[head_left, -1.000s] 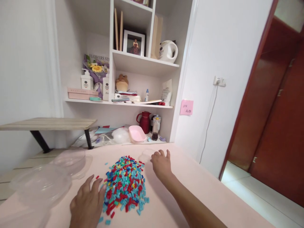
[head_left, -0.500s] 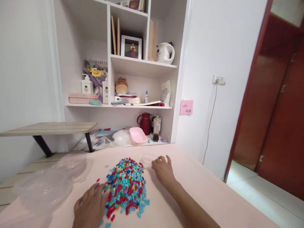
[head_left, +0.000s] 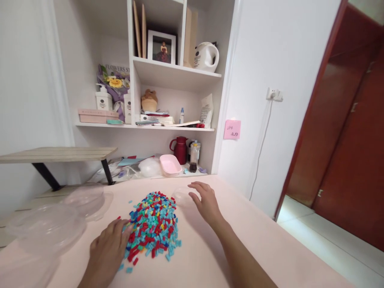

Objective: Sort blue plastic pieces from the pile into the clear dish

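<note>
Bricks (head_left: 153,224) are sitting in one mixed pile mid-table, nothing sorted yet: left hand (head_left: 106,250) is resting open-fingered against the pile's near-left edge, right hand (head_left: 207,202) is hovering open, empty, by a small clear lid (head_left: 181,196) at far right.

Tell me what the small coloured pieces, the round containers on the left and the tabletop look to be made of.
Coloured pieces: likely hard plastic, in saturated red, blue, yellow and green, with blocky moulded shapes.
Round containers: thin clear plastic, see-through and faintly shiny.
Tabletop: smooth matte pale pink, perhaps laminate; the core cannot be seen.
</note>
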A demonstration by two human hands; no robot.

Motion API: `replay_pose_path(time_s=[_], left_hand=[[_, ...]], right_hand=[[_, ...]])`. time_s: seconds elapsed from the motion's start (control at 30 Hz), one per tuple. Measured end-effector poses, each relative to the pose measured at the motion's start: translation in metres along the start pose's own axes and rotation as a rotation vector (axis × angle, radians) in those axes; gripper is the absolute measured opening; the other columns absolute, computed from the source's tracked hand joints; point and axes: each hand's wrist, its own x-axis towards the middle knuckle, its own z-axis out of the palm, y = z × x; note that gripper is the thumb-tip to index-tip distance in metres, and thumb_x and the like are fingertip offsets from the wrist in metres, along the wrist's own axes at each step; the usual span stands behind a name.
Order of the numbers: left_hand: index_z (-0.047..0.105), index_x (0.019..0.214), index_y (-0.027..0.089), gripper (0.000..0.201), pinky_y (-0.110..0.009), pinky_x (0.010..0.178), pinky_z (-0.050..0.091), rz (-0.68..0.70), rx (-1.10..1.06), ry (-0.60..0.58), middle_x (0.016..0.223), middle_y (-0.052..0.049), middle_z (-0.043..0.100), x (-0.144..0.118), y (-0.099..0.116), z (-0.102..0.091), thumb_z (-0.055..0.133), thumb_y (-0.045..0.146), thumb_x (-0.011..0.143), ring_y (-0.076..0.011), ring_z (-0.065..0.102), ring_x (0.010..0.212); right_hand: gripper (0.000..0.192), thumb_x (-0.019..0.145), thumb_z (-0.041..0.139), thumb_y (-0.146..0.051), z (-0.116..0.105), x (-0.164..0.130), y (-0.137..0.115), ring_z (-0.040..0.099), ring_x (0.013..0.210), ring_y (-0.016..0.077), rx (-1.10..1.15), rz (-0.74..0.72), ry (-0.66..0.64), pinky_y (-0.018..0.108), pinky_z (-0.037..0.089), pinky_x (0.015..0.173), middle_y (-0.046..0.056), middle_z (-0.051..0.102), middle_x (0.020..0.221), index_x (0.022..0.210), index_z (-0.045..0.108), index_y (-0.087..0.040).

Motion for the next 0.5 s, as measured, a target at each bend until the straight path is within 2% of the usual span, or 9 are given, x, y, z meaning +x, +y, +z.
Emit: replay_pose_path(time_s=[0.03,0.1,0.17,0.23,0.33,0.43,0.5], left_hand=[[0.059,0.119,0.027,0.043,-0.045,0.099,0.038,-0.002,-0.029,-0.008,0.131,-0.008,0.059,0.000,0.002,-0.004,0.025,0.037,0.095,-0.0233,0.054,0.123],[0.059,0.116,0.025,0.044,-0.043,0.097,0.041,0.009,-0.095,-0.019,0.126,-0.008,0.062,0.001,0.005,-0.011,0.023,0.038,0.095,-0.0233,0.056,0.120],[0.060,0.111,0.024,0.043,-0.041,0.095,0.043,0.043,-0.150,-0.019,0.119,-0.008,0.066,0.002,0.007,-0.015,0.023,0.040,0.094,-0.0232,0.060,0.114],[0.060,0.107,0.024,0.041,-0.039,0.093,0.045,0.085,-0.189,-0.009,0.112,-0.007,0.069,0.003,0.007,-0.017,0.026,0.042,0.093,-0.0230,0.062,0.107],[0.062,0.102,0.026,0.039,-0.037,0.090,0.047,0.126,-0.227,0.003,0.104,-0.005,0.071,0.004,0.007,-0.017,0.030,0.046,0.091,-0.0231,0.064,0.102],[0.062,0.100,0.025,0.039,-0.036,0.089,0.047,0.128,-0.240,-0.008,0.102,-0.005,0.071,0.004,0.007,-0.016,0.030,0.047,0.091,-0.0229,0.065,0.100],[0.062,0.101,0.025,0.041,-0.037,0.091,0.046,0.106,-0.231,-0.034,0.105,-0.005,0.071,0.005,0.007,-0.015,0.028,0.047,0.092,-0.0227,0.063,0.103]], right_hand=[[0.037,0.101,0.033,-0.031,-0.002,-0.001,-0.003,0.055,0.119,0.0219,0.037,0.004,-0.020,0.038,0.040,0.100,0.010,0.060,0.131,0.127,0.058,-0.024],[0.044,0.102,0.022,-0.029,-0.004,-0.006,-0.008,0.068,0.089,0.0169,0.106,0.008,-0.116,0.029,0.050,0.079,0.008,0.070,0.108,0.122,0.060,-0.021],[0.041,0.100,0.028,-0.030,-0.002,-0.013,-0.011,0.067,0.059,0.0120,0.155,0.006,-0.257,0.022,0.048,0.060,0.001,0.073,0.085,0.110,0.067,-0.022],[0.031,0.095,0.041,-0.029,0.003,-0.019,-0.013,0.062,0.047,0.0095,0.164,0.010,-0.375,0.020,0.045,0.056,-0.004,0.072,0.071,0.095,0.072,-0.024],[0.023,0.087,0.052,-0.024,0.013,-0.024,-0.017,0.066,0.059,0.0123,0.102,0.046,-0.422,0.022,0.043,0.063,-0.004,0.072,0.069,0.094,0.073,-0.027],[0.023,0.081,0.058,-0.025,0.024,-0.024,-0.021,0.067,0.084,0.0183,0.013,0.088,-0.385,0.025,0.040,0.068,-0.001,0.074,0.086,0.100,0.071,-0.029],[0.021,0.079,0.060,-0.026,0.032,-0.025,-0.025,0.065,0.091,0.0202,-0.037,0.105,-0.365,0.026,0.039,0.069,0.000,0.073,0.096,0.098,0.070,-0.029]])
